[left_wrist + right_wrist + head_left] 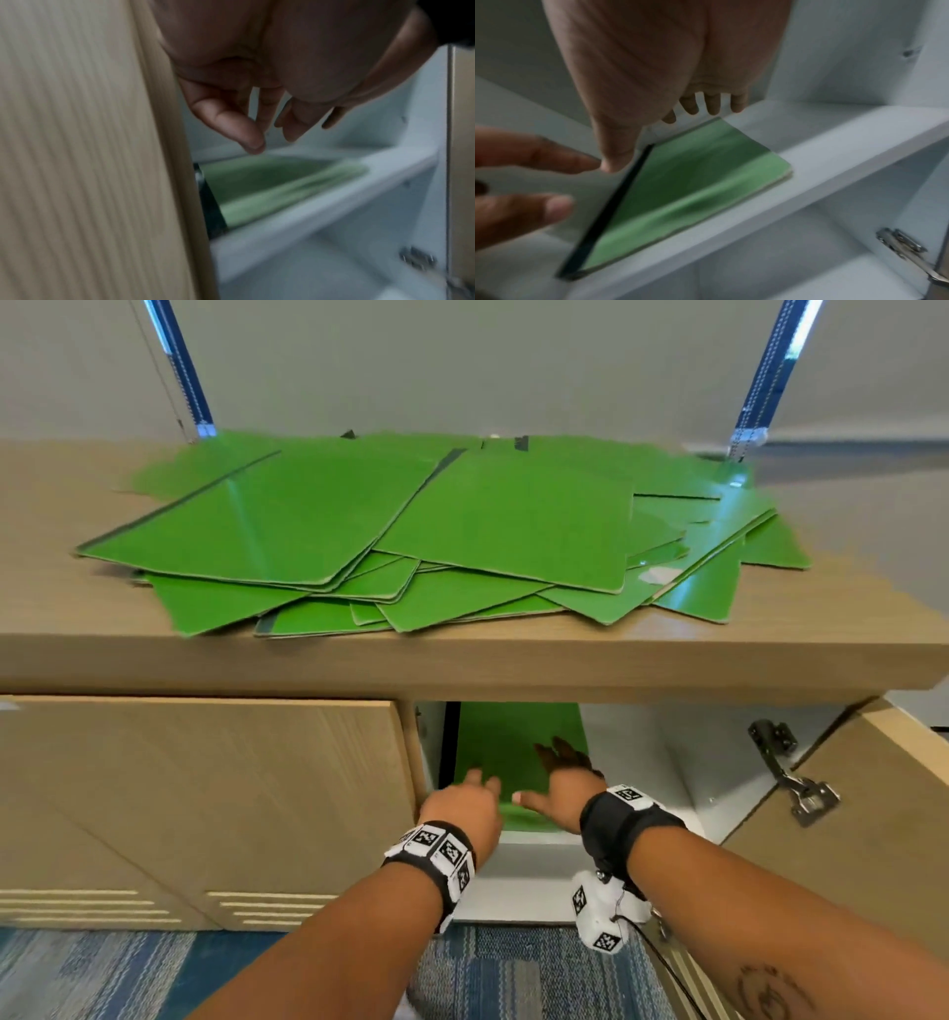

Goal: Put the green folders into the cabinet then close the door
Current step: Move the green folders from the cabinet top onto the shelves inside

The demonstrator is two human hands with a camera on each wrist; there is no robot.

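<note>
A loose pile of green folders [436, 526] covers the wooden top of the cabinet [462, 667]. One green folder [508, 747] with a dark spine lies flat on the white shelf [821, 154] inside the open compartment. My left hand [462, 806] and right hand [560, 783] are both in the opening, just above that folder [693, 192]. My right hand [659, 130] has straight, spread fingers and holds nothing. My left hand [272, 132] hangs with loosely bent fingers, empty, above the folder [270, 182].
The cabinet door [873, 814] stands swung open at the right, with its metal hinge [793, 778] showing. A shut wooden door [205, 793] flanks the opening on the left. A lower white compartment [770, 253] lies under the shelf. Blue patterned carpet [128, 973] is underfoot.
</note>
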